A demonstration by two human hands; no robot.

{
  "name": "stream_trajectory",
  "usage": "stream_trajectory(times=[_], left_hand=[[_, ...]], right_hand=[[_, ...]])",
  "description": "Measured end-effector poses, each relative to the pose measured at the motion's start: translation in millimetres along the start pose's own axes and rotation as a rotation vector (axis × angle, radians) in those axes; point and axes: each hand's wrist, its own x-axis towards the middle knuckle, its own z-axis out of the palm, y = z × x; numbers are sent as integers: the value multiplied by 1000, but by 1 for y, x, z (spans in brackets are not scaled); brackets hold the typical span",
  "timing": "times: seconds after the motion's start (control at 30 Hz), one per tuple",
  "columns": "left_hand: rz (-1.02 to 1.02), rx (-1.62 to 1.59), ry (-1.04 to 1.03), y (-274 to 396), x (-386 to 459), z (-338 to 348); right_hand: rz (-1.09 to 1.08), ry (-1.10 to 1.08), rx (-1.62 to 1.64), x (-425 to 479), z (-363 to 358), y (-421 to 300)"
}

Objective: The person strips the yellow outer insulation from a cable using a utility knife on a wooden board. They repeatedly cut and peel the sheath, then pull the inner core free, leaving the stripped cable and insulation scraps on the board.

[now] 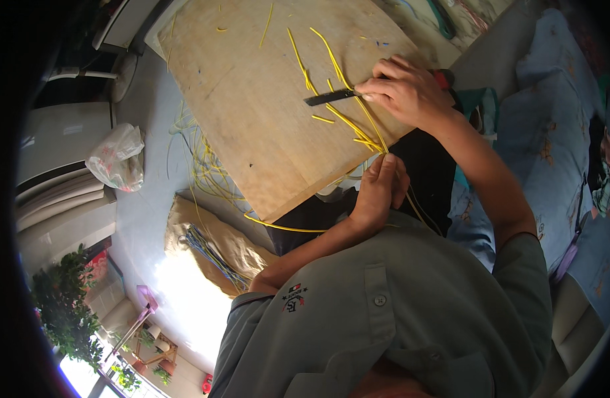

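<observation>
In the head view my right hand (409, 92) grips a knife with a flat black blade (329, 97); a red and black part, perhaps its handle, shows behind the hand. The blade lies low over a wooden board (245, 124), across thin yellow wires (344, 118). At the board's near edge my left hand (379, 184) pinches a yellow wire (372, 122) between thumb and fingertips. This wire runs up past the blade to my right fingers. Short yellow pieces (323, 119) lie beside it. Further yellow wire (285, 228) passes below my left forearm.
Tangled yellow wire (205, 164) lies on the floor left of the board. Near it are a brown sack (225, 239) with a bundle of blue and yellow wires (213, 256) and a plastic bag (118, 156). A green-handled tool (440, 20) lies at top right, above blue patterned fabric (514, 144).
</observation>
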Motion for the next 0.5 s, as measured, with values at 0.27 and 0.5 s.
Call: stream_trajectory(times=[0.27,0.5], left_hand=[[-2,72,35,2,-1,1],[20,42,11,2,0,1]], right_hand=[[63,93,-66,30,17,8],[90,104,-170,34,21,0]])
